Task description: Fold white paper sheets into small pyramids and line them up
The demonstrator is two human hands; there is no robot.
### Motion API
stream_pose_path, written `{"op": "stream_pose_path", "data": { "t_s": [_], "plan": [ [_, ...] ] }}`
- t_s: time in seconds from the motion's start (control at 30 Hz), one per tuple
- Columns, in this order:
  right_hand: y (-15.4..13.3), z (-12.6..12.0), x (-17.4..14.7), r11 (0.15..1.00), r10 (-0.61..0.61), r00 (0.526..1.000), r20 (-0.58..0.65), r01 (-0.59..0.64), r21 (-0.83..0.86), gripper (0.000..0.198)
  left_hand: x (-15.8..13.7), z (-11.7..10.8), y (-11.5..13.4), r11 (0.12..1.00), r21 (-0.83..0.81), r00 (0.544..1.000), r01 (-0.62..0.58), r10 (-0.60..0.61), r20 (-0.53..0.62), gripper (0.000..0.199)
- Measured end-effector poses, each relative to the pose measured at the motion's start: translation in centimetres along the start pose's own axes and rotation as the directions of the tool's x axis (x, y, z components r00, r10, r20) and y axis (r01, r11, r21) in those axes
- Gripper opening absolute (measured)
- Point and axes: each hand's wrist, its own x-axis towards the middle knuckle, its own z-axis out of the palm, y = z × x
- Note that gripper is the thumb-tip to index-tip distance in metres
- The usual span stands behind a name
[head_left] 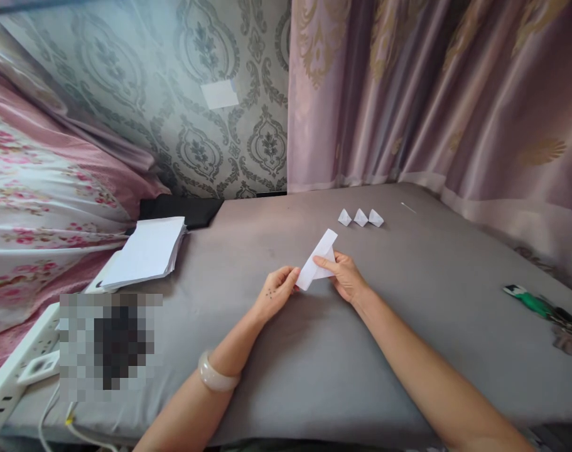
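Note:
A folded piece of white paper [318,260] is held tilted above the grey cloth surface, between my two hands. My left hand [277,291] pinches its lower left corner between thumb and fingers. On the other side, my right hand [345,274] grips the paper's right part, the thumb lying over the front face and the fingers behind it. The paper has a long band along its left edge and a narrower part toward the right hand. Beyond it, three small folded white paper pieces [360,218] sit in a row on the cloth.
A stack of white sheets [147,251] lies at the left, by a black flat item [182,210]. A white power strip [22,364] with cables runs along the left edge. Keys with a green piece [533,303] lie at the right. Curtains [361,94] hang behind.

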Motion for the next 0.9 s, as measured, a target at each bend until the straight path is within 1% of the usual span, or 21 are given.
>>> {"op": "stream_pose_path", "data": {
  "t_s": [0.07, 0.13, 0.23, 0.3, 0.33, 0.4, 0.5, 0.57, 0.67, 0.77, 0.9],
  "plan": [
    [-0.1, 0.1, -0.1, 1.0, -0.018, 1.0, 0.0, 0.018, -0.005, 0.034, -0.1, 0.2, 0.2, 0.997, -0.056, 0.998, 0.046, -0.044, 0.045, 0.048],
    [-0.3, 0.2, 0.0, 1.0, -0.02, 1.0, -0.015, 0.02, 0.011, 0.033, -0.1, 0.3, 0.3, 0.993, -0.068, 0.994, 0.093, -0.088, 0.07, 0.047],
    [-1.0, -0.1, 0.2, 0.996, -0.019, 0.996, -0.086, 0.027, 0.089, 0.033, -0.3, 0.3, 0.3, 0.989, -0.045, 0.986, 0.142, -0.138, 0.089, 0.047],
    [-1.5, -0.6, 0.5, 0.99, -0.044, 0.991, -0.127, 0.061, 0.129, 0.033, -0.3, 0.1, 0.4, 0.988, -0.049, 0.987, 0.144, -0.14, 0.082, 0.045],
    [-1.6, -0.9, 0.7, 0.988, -0.059, 0.989, -0.138, 0.078, 0.133, 0.033, -0.3, 0.0, 0.5, 0.989, -0.064, 0.99, 0.134, -0.131, 0.056, 0.044],
    [-1.8, -1.3, 0.9, 0.986, -0.082, 0.986, -0.147, 0.102, 0.131, 0.032, -0.2, -0.2, 0.8, 0.988, -0.121, 0.994, 0.097, -0.103, -0.039, 0.039],
    [-1.7, -1.6, 1.2, 0.982, -0.092, 0.987, -0.135, 0.112, 0.152, 0.03, 0.0, -0.7, 1.1, 0.967, -0.254, 0.982, 0.006, -0.054, -0.183, 0.03],
    [-1.5, -1.6, 1.3, 0.976, -0.093, 0.986, -0.14, 0.118, 0.182, 0.029, 0.2, -1.0, 1.1, 0.951, -0.306, 0.971, -0.051, -0.025, -0.238, 0.027],
    [-1.3, -1.6, 1.5, 0.973, -0.094, 0.984, -0.154, 0.123, 0.196, 0.029, 0.2, -1.3, 1.0, 0.946, -0.311, 0.959, -0.092, 0.0, -0.282, 0.027],
    [-1.2, -1.6, 1.5, 0.976, -0.097, 0.984, -0.152, 0.124, 0.179, 0.029, 0.1, -1.3, 1.1, 0.949, -0.299, 0.954, -0.1, 0.007, -0.299, 0.026],
    [-0.9, -1.7, 1.6, 0.973, -0.102, 0.985, -0.139, 0.127, 0.191, 0.028, 0.0, -1.3, 1.3, 0.938, -0.329, 0.952, -0.105, -0.001, -0.306, 0.024]
  ]
}}
